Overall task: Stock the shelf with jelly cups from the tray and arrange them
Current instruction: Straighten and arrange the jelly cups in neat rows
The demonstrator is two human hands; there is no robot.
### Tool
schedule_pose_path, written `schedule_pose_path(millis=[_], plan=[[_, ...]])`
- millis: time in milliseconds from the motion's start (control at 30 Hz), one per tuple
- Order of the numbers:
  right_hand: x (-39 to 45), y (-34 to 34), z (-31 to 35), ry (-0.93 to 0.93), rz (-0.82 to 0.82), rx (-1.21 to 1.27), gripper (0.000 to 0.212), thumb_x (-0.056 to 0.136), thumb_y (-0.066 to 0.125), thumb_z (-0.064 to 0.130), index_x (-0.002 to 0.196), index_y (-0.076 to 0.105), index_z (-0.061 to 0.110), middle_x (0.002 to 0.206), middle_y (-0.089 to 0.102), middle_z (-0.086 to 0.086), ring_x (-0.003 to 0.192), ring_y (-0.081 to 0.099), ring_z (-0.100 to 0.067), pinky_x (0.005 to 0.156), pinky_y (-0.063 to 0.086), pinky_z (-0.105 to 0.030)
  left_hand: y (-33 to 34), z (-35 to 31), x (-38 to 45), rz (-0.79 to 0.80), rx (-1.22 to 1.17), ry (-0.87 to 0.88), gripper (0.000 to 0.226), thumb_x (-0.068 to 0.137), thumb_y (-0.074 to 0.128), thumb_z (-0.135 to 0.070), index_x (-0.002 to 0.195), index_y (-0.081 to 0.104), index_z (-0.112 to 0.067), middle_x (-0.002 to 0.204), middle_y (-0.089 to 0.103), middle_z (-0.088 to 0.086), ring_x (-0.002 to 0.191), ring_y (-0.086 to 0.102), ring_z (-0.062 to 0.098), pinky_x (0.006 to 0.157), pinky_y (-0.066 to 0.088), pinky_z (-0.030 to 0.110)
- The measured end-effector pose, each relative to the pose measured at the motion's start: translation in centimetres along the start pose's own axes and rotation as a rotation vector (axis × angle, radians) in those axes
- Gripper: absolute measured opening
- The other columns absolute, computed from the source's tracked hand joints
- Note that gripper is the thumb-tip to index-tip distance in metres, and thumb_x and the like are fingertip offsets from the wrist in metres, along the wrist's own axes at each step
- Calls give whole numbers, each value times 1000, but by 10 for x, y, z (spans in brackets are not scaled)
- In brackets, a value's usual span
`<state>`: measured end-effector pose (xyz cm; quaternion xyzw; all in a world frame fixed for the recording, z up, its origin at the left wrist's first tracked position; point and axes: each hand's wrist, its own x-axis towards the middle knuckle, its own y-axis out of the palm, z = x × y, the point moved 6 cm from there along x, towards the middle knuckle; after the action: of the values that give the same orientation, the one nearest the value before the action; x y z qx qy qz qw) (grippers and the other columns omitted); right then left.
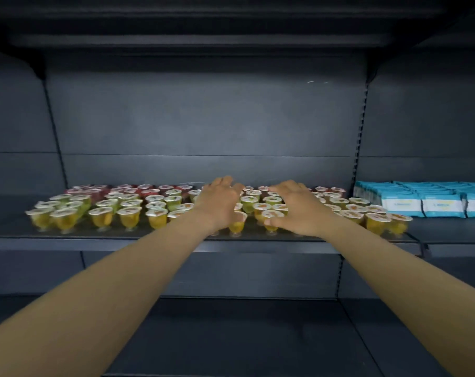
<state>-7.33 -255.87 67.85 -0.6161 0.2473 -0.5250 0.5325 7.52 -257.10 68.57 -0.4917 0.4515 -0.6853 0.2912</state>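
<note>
Two bare forearms are reaching forward from the bottom corners toward a dark grey metal shelf (67, 235) with a smooth, matte surface and a flat back panel (203, 118). Slotted metal uprights are running down both sides of the panel.

Dozens of small jelly cups (127, 210) are standing upright on the shelf in loose rows. Each cup is clear plastic, flaring from a narrow foot to a wide round mouth sealed with a white foil lid bearing a small fruit print. Yellow and orange jelly is filling the front rows, green the middle, and red the rows at the back.

The left hand (220, 204) is hovering palm down over the middle of the cups, its fingers spread and gently curved, holding nothing that can be seen. The right hand (299, 210) is lying just beside it, also palm down with relaxed fingers, its thumb touching the side of a front yellow cup (270, 216). A few cups are showing between the two hands.

To the right, in the next bay, soft rectangular packets (443, 204) in pale blue and white wrapping are sitting packed tightly together.

A lower shelf (230, 336) of the same dark metal is lying beneath the arms.
</note>
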Motion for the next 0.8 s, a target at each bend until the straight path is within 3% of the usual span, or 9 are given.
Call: schedule_pose_path(millis=[167, 433, 700, 800], plan=[[24, 21, 114, -5, -19, -17, 76, 83, 64, 48, 146, 30, 21, 143, 35, -6, 134, 29, -26, 109, 29, -36, -17, 117, -64, 30, 31, -66, 70, 87, 59, -44, 146, 28, -19, 146, 33, 10, 135, 31, 28, 109, 30, 41], [97, 39, 256, -35, -16, 54, 72, 88, 60, 45, 148, 27, 22, 151, 28, -4, 140, 24, -24, 111, 27, -39, -42, 303, -133, -8, -52, -240, 64, 84, 62, -48, 136, 42, -16, 137, 44, 8, 125, 41, 27, 103, 39, 43], [202, 94, 342, -73, -12, 139, 68, 89, 59, 43, 147, 28, 26, 155, 23, -2, 142, 20, -24, 112, 27, -42, -23, 455, -128, -40, -207, -353, 51, 84, 66, -42, 126, 52, -17, 126, 51, 6, 116, 48, 27, 96, 45, 42], [255, 119, 362, -87, -15, 171, 67, 88, 60, 45, 146, 31, 25, 153, 26, -1, 140, 25, -23, 111, 29, -40, -7, 509, -103, -52, -241, -402, 60, 84, 67, -39, 133, 47, -11, 135, 46, 9, 121, 47, 28, 101, 42, 39]])
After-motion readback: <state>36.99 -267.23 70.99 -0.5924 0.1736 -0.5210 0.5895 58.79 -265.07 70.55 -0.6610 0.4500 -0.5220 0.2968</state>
